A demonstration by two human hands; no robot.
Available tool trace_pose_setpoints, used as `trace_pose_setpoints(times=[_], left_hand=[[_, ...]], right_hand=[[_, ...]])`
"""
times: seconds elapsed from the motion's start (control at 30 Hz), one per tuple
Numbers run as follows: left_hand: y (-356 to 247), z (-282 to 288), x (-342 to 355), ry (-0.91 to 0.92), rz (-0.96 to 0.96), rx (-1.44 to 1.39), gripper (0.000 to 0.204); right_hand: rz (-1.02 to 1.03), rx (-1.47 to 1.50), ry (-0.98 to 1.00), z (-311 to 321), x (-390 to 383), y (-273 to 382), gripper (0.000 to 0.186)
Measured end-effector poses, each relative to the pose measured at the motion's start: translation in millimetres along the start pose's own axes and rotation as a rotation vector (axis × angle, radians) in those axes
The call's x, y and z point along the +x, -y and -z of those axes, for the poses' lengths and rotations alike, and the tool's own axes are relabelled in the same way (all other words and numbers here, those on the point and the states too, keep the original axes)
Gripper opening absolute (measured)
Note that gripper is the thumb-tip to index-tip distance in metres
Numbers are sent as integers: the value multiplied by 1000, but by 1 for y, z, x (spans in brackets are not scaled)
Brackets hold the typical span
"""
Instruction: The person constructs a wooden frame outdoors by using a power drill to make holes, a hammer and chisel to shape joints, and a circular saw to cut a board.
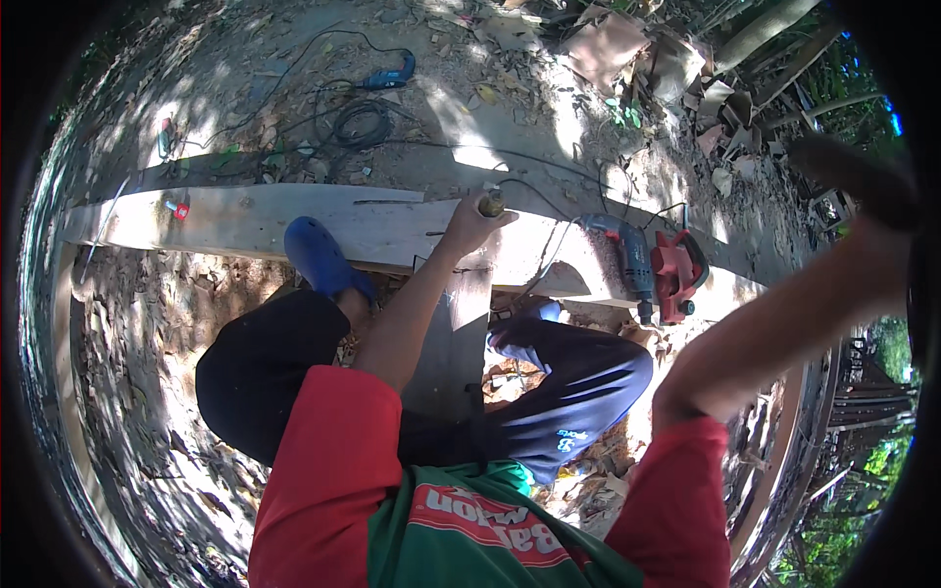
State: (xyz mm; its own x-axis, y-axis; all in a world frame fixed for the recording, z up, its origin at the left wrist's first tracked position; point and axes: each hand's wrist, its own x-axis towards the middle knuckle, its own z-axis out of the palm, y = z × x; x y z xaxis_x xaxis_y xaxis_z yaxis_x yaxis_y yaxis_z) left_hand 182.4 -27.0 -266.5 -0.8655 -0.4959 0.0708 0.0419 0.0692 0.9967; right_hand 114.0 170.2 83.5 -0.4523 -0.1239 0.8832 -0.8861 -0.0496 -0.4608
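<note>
My left hand (472, 231) is closed around an upright chisel (491, 203). Only the round, olive-brown butt of its handle shows; the blade is hidden. The hand is over a pale wooden beam (323, 211), where a shorter plank (461, 309) meets it from my side. Raised high at the far right, my right hand (880, 260) grips a dark, blunt mallet (848, 176). It is blurred and partly lost in the dark rim of the picture. The two tools are far apart.
On the beam's right part lie a blue-grey power drill (627, 257) and a red electric planer (676, 277). A small red-handled item (177, 210) sits at its left. Beyond are a blue power tool (390, 73) and coiled black cable (361, 125). My blue clog (319, 257) touches the beam.
</note>
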Motion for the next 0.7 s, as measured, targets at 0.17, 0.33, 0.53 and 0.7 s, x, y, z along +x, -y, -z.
trace_pose_setpoints(times=[0.17,0.33,0.53,0.7], left_hand=[[7,11,9,-135,-144,-201,27],[12,14,14,55,11,-73,27],[2,-8,0,57,-71,-73,21],[26,23,3,30,95,-68,21]], right_hand=[[-305,-610,1175,-57,-233,-52,49],[-1118,-235,705,-19,-315,-75,20],[-1167,-485,883,-32,-428,-67,45],[-1243,-359,1262,-49,-408,-57,55]])
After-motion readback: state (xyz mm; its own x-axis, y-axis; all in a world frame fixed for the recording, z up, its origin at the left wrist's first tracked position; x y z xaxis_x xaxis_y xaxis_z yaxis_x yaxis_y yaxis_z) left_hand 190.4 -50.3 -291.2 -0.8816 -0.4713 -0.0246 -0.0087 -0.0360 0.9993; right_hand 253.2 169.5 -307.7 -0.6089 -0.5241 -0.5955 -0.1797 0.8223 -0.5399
